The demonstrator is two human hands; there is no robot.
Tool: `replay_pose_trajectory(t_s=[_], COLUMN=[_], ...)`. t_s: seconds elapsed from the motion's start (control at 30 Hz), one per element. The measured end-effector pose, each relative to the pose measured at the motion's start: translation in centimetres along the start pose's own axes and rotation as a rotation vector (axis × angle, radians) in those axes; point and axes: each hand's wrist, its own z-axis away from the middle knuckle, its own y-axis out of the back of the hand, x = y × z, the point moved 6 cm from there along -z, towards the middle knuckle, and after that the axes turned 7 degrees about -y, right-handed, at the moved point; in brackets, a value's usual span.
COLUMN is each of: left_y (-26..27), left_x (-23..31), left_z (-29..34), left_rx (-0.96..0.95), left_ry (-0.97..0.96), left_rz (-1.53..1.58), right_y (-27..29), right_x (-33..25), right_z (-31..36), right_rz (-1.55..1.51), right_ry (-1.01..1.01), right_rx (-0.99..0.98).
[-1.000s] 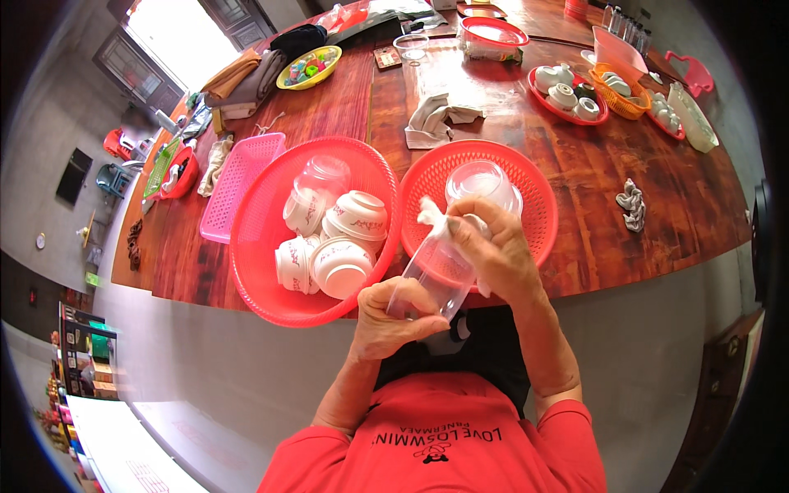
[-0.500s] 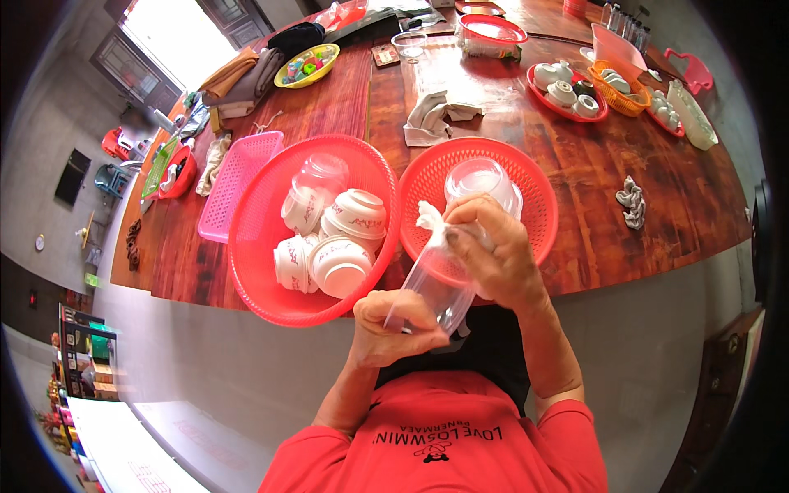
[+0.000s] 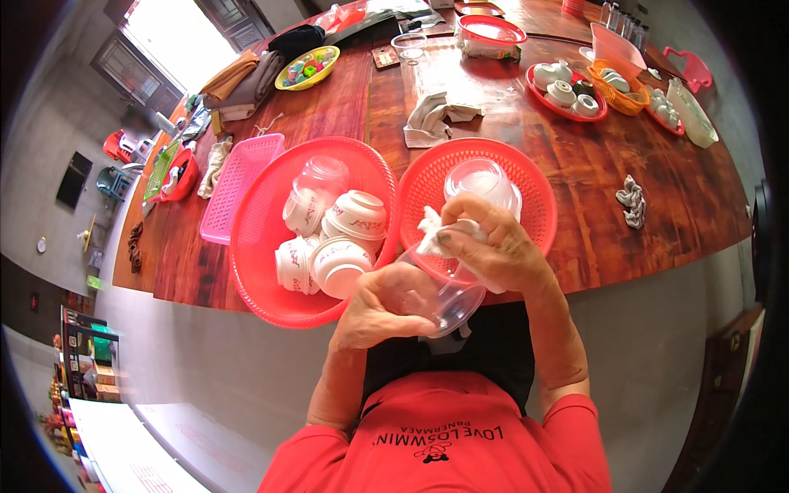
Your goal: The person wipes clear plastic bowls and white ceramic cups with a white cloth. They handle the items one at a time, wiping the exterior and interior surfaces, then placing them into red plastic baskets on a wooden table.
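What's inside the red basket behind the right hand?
The red basket holds at least one clear, round plastic container. The right hand and the white cloth it grips hide part of the basket's near side, so anything lying there can't be seen.

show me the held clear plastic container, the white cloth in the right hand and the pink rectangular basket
Clear plastic container [image 3: 457, 310], head view: wall near rim
White cloth [image 3: 429, 234], head view: bunched end
Pink rectangular basket [image 3: 239, 191], head view: perforated floor

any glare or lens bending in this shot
Head view: the doorway is blown out white; glare whitens the table beyond the crumpled cloth; the table's near edge bows, the picture's corners go black; the held clear cup shows faintly.
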Motion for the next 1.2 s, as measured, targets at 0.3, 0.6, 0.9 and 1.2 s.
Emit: replay_pose_trajectory(t_s=[0.3, 0.6, 0.9, 1.2], left_y=[-0.7, -0.7, 0.6, 0.8], left_x=[-0.9, -0.3, -1.7, -1.7], left_z=[0.6, -0.1, -0.9, -0.4], left_rx=[0.139, -0.144, 0.198, 0.39], left_ry=[-0.209, -0.405, -0.437, -0.432], left_rz=[-0.092, 0.242, 0.538, 0.41], right_y=[-4.2, -0.9, -1.9, -5.4], right_x=[-6.6, 1.6, -1.5, -3.4], right_z=[3.5, 0.8, 2.9, 5.6], right_rz=[0.56, -0.512, 0.151, 0.453], right_ry=[0.539, -0.267, 0.373, 0.609], right_rx=[0.214, 0.121, 0.628, 0.438])
